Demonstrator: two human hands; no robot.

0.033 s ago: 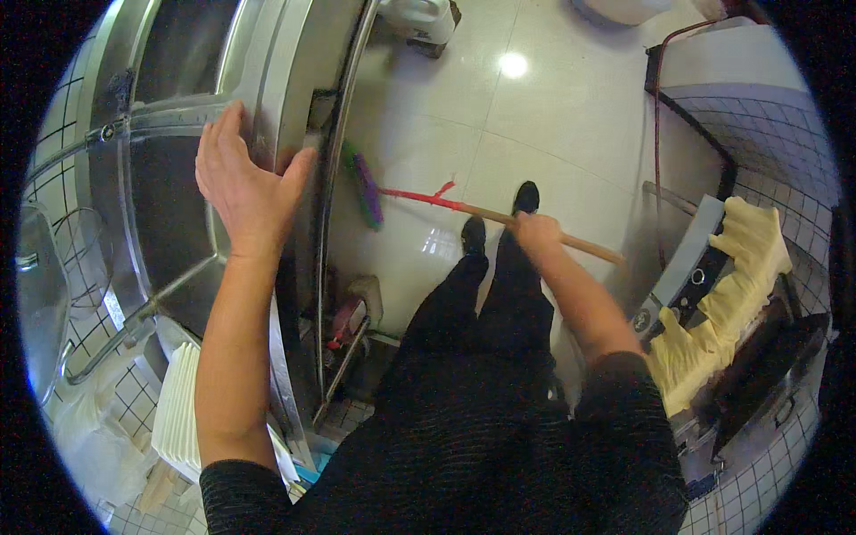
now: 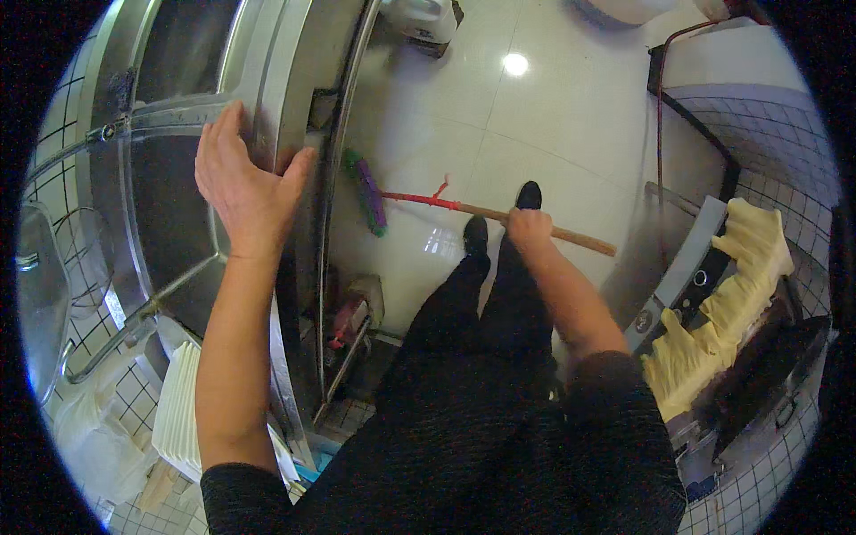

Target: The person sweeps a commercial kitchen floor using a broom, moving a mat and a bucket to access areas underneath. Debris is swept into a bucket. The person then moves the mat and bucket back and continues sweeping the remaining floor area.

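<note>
My right hand is wrapped round the wooden handle of a broom, a little below its middle as seen here. Toward the left, the handle turns red, with a loose red strip tied on it. The broom's purple and green head is on the floor beside the steel unit's lower edge. My left hand rests on the rim of a stainless-steel sink unit, fingers stretched out and thumb spread, with nothing in it.
A stack of white trays stands below the sink at left. At right is a metal appliance with a yellow cloth draped over it. A white jug and a pale tub stand on the tiled floor ahead.
My right hand and the broom handle have shifted slightly to the left. The broom head has moved a little. My left hand has stayed in place.
</note>
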